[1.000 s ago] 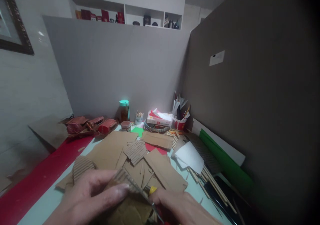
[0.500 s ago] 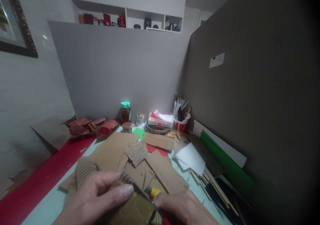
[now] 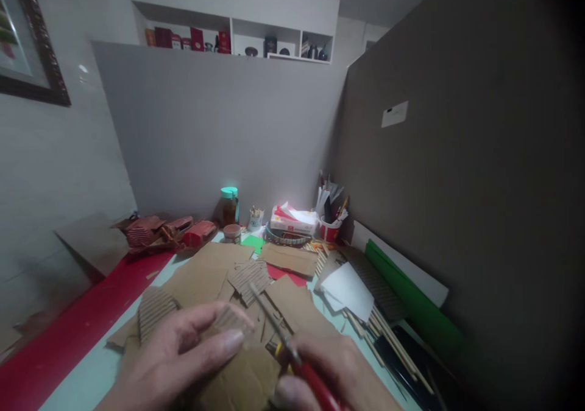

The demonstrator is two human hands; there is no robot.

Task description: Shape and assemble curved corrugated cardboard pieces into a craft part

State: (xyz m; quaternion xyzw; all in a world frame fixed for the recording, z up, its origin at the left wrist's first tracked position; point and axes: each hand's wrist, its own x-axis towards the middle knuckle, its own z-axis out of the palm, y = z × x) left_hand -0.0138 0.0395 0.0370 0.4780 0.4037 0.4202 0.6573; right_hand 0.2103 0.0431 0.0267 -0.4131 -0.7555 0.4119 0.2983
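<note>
left hand [image 3: 183, 353] pinching cardboard piece [image 3: 231, 319] | right hand [image 3: 329, 374] clasping scissors [image 3: 278, 332], blades beside it

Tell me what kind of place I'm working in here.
Probably a home craft desk. Cut corrugated cardboard pieces cover the table, a red cup of pens and brushes stands at the back, and thin wooden sticks lie beside a green paper roll.

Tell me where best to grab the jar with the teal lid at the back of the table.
Probably the jar by its brown body just under the teal lid, coming from the front-left. It stands upright, with a small tub close in front and a cup of sticks to its right.
</note>
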